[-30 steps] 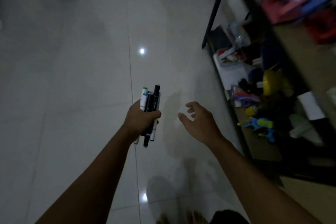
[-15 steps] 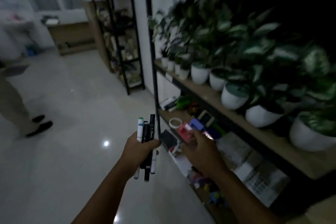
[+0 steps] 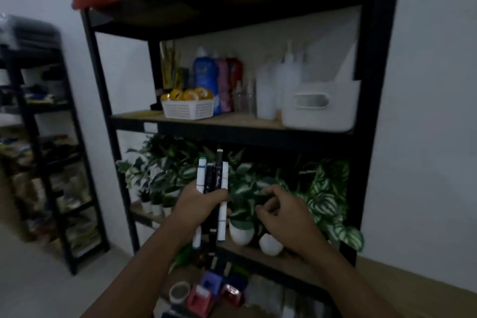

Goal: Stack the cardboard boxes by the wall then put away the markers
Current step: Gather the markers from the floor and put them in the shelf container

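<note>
My left hand (image 3: 197, 205) grips a bunch of several markers (image 3: 213, 178), white and black, held upright in front of a black shelf unit (image 3: 369, 116). My right hand (image 3: 282, 212) hovers just right of the markers with its fingers curled loosely and nothing in them. Both hands are level with the shelf of potted plants (image 3: 322, 193). A flat brown cardboard surface (image 3: 413, 281) shows at the lower right against the wall.
The shelf above holds a white lattice basket (image 3: 188, 109) of tape rolls, bottles (image 3: 206, 77) and a white bin (image 3: 320, 106). Below the plants lie small coloured boxes (image 3: 206, 292) and a tape roll (image 3: 180, 292). A second black rack (image 3: 46, 162) stands at the left.
My view has swung up from the floor to the shelf unit. My left hand keeps the markers throughout. My right hand has drawn nearer the markers with its fingers more curled.
</note>
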